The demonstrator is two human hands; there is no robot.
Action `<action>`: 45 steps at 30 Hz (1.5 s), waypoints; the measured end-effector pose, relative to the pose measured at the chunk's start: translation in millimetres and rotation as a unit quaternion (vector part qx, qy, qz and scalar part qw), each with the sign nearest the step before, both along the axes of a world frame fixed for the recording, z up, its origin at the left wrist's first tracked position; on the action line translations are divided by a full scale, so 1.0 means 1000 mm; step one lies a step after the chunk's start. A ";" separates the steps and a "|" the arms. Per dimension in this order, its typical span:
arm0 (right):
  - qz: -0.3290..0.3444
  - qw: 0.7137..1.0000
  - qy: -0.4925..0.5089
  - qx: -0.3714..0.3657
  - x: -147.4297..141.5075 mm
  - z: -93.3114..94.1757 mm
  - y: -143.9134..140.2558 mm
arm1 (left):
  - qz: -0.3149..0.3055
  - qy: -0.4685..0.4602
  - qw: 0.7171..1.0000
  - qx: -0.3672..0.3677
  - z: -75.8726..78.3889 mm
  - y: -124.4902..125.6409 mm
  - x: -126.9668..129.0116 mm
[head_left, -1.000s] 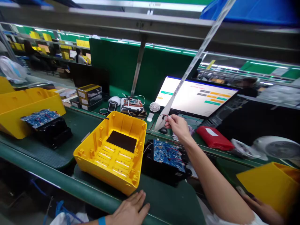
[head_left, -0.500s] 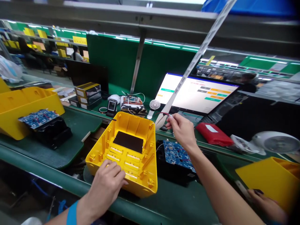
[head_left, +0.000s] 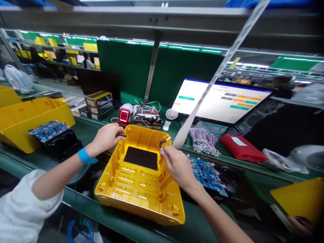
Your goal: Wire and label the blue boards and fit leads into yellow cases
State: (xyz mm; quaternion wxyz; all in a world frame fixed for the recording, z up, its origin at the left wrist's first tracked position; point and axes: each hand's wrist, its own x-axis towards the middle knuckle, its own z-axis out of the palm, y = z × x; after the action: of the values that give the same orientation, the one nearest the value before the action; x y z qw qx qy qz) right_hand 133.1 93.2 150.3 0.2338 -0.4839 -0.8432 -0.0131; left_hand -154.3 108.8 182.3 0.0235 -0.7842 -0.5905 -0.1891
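A yellow plastic housing (head_left: 141,209) lies open side up on the bench in front of me, with a dark rectangular panel (head_left: 141,157) inside. My left hand (head_left: 107,136) is closed at its far left corner, pinching a thin black piece (head_left: 121,135) whose kind I cannot make out. At the far right corner my right hand (head_left: 178,165) is closed on a thin cable (head_left: 157,141) with red and dark wires and a light end. The fingertips hide part of this cable. A blue circuit board (head_left: 209,175) on a black base sits just right of the housing.
Another board on a black base (head_left: 55,140) and a yellow housing (head_left: 32,125) stand left. Behind are a scanner (head_left: 124,115), small fan (head_left: 171,115), monitor (head_left: 217,101), cable bundle (head_left: 204,140) and red packet (head_left: 241,148). Another person's hand (head_left: 301,224) is at a yellow housing, right.
My left hand has moved from the housing's near edge to its far left corner and pinched the black piece. My right hand has come down with the cable to the far right corner. The scanner glows red.
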 end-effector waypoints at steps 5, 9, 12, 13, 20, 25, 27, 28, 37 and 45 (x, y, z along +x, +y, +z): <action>0.008 0.997 0.057 -0.047 0.002 -0.009 0.001 | -0.009 0.016 0.999 -0.029 -0.014 0.033 0.002; 0.012 0.992 0.111 -0.060 0.005 -0.017 -0.001 | -0.011 -0.020 0.998 -0.052 -0.015 0.041 -0.001; 0.017 0.983 0.166 -0.078 0.006 -0.023 -0.006 | -0.031 -0.084 0.991 -0.097 -0.018 0.051 -0.012; 0.019 0.979 0.186 -0.084 0.006 -0.025 -0.008 | -0.041 -0.113 0.986 -0.118 -0.020 0.055 -0.016; 0.019 0.949 0.295 -0.110 0.006 -0.029 -0.016 | -0.040 -0.360 0.907 -0.216 -0.037 0.060 -0.030; -0.004 0.916 0.380 -0.131 0.008 -0.033 -0.019 | -0.112 -0.341 0.907 -0.222 0.006 0.050 0.014; -0.020 0.905 0.407 -0.123 0.008 -0.035 -0.020 | -0.177 -0.228 0.926 -0.243 0.017 0.051 0.043; -0.027 0.903 0.413 -0.118 0.008 -0.036 -0.020 | -0.202 -0.169 0.930 -0.258 0.018 0.053 0.058; -0.020 0.914 0.386 -0.124 0.015 -0.037 -0.020 | -0.178 0.177 0.896 -0.366 -0.055 0.074 0.131; -0.065 0.904 0.419 -0.059 0.041 -0.058 -0.015 | -0.136 0.189 0.875 -0.425 -0.097 0.079 0.138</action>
State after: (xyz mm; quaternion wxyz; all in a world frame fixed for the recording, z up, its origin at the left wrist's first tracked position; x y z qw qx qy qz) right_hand 173.9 77.9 92.8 0.5354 -0.5114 -0.6334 0.2252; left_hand -15.9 187.8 85.6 -0.2265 -0.8124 -0.4855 0.2303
